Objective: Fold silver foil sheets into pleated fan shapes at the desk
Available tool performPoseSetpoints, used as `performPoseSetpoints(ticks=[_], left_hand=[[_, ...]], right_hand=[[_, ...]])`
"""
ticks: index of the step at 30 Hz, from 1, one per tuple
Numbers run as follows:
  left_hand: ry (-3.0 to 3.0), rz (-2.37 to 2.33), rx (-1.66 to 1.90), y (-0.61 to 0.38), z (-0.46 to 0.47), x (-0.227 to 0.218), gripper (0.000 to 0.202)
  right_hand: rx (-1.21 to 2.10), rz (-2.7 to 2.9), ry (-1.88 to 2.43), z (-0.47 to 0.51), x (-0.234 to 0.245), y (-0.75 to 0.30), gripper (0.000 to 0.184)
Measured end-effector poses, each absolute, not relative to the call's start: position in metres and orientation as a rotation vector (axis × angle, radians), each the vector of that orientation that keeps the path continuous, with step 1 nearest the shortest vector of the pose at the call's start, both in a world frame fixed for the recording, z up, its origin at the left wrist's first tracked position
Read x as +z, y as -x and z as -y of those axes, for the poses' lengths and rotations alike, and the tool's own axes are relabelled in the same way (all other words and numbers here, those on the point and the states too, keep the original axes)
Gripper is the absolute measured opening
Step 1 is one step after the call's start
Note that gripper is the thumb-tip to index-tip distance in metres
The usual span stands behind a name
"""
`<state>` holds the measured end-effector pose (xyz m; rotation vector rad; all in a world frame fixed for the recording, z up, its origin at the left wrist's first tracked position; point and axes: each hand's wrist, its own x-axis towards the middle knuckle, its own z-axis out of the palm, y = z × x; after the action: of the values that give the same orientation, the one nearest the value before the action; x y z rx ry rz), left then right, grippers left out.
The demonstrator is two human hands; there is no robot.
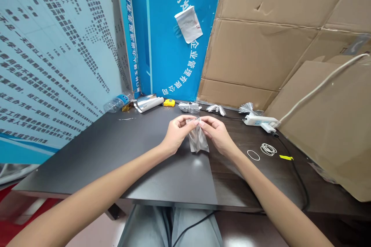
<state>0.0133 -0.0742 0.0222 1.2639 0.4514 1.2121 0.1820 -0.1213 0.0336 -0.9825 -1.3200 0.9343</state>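
Observation:
Both hands meet over the middle of a dark table (116, 150). My left hand (176, 134) and my right hand (218, 134) each pinch the top edge of a small silvery foil piece (198, 140), which hangs down between them just above the tabletop. The fingers of both hands are closed on that edge. Farther back on the table lie several crumpled silver foil bundles (189, 107), a silver foil roll (149, 103) and a small yellow object (169, 102).
A clear plastic bottle (117, 103) lies at the back left. A white power strip (260, 120) with a black cable (298, 173) sits at the right, near white rubber bands (268, 149) and a yellow scrap (286, 157). Cardboard walls (275, 46) and printed boards (58, 58) enclose the table.

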Motion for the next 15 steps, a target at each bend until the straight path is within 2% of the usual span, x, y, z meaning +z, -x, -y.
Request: performPoseSetpoints(ticks=[9, 15], left_hand=[[-1.246, -0.424, 1.209, -0.0149, 0.0742, 0.0205, 0.039], [-1.272, -0.436, 1.223, -0.0148, 0.073, 0.0199, 0.035]], right_hand=[[0.934, 1.223, 1.033, 0.122, 0.0326, -0.1772, 0.044], [0.83, 1.252, 1.05, 0.1214, 0.033, -0.1741, 0.041]])
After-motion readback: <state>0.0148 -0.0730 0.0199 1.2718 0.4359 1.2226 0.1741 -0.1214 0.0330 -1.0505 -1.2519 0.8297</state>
